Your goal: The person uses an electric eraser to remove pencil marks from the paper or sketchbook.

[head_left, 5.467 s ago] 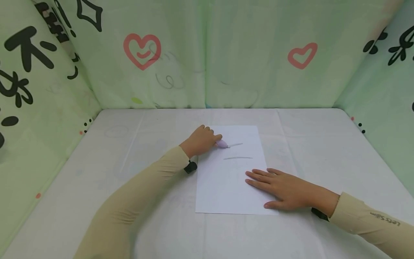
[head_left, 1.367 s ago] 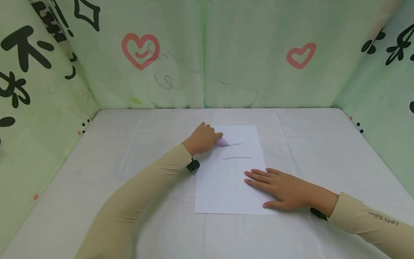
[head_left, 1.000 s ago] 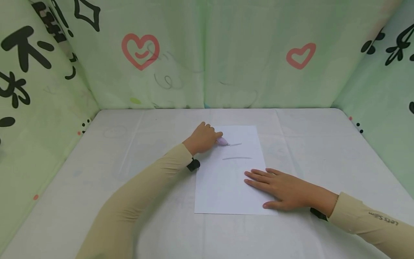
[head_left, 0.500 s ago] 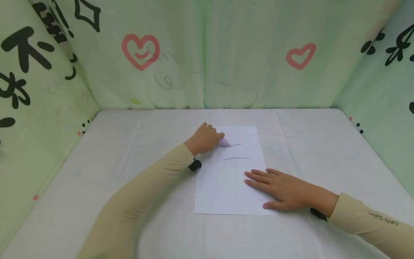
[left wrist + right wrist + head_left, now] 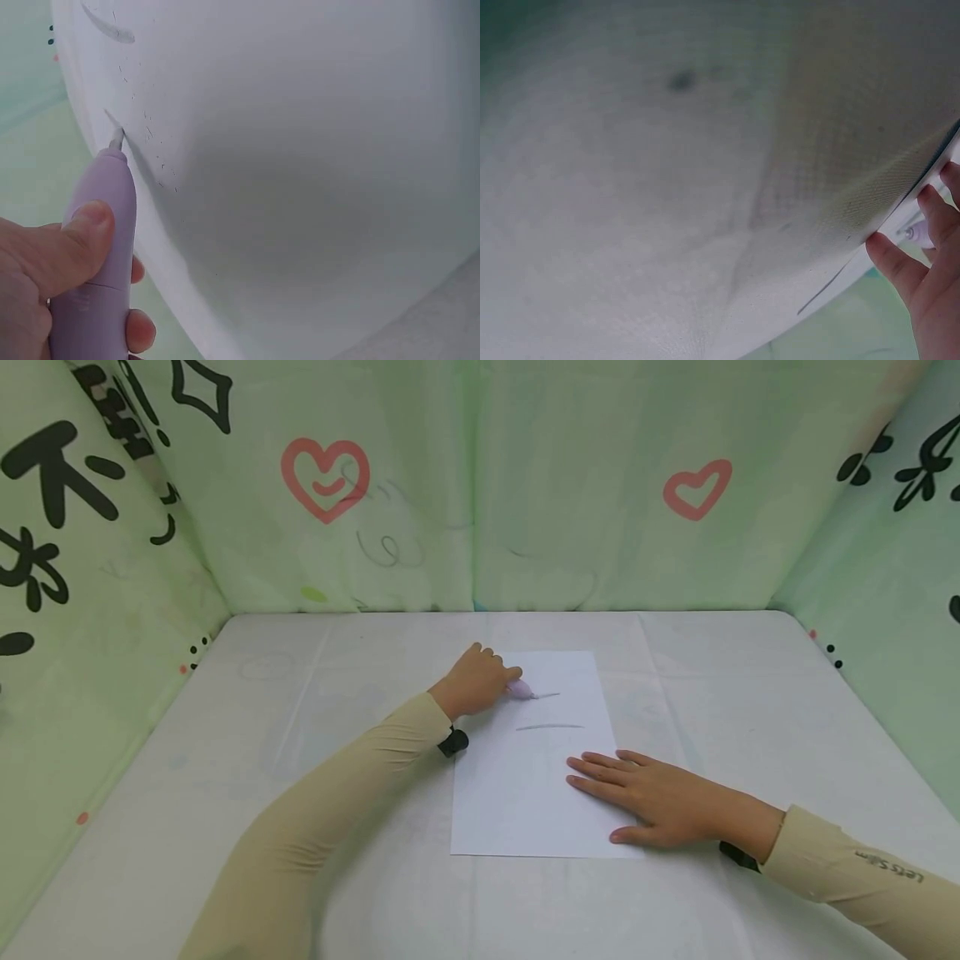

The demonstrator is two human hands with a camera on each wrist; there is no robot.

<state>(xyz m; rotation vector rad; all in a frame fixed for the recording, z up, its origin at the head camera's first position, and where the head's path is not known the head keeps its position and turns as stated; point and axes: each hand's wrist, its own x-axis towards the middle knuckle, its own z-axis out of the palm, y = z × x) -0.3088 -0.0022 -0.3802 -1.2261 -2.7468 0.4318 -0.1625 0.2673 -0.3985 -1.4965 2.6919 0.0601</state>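
Observation:
My left hand (image 5: pixel 477 680) holds a lilac electric eraser (image 5: pixel 101 247), thumb on top and fingers curled beneath. The eraser's narrow tip touches a white sheet of paper (image 5: pixel 525 793) at the left end of a short grey line (image 5: pixel 549 695). Small dark crumbs (image 5: pixel 148 133) lie scattered beside the tip in the left wrist view. A second, longer grey line (image 5: pixel 550 726) runs nearer to me. My right hand (image 5: pixel 652 797) rests flat on the sheet's right edge with its fingers spread.
A white cloth covers the table (image 5: pixel 360 877). Green printed curtain (image 5: pixel 585 485) encloses the back and both sides. Dark wrist cameras sit under both wrists, the left one (image 5: pixel 453 742) beside the paper's left edge.
My left hand and the eraser have shifted slightly right along the upper line. That line's visible left end now starts a little farther right than several seconds ago. The right hand stays in place.

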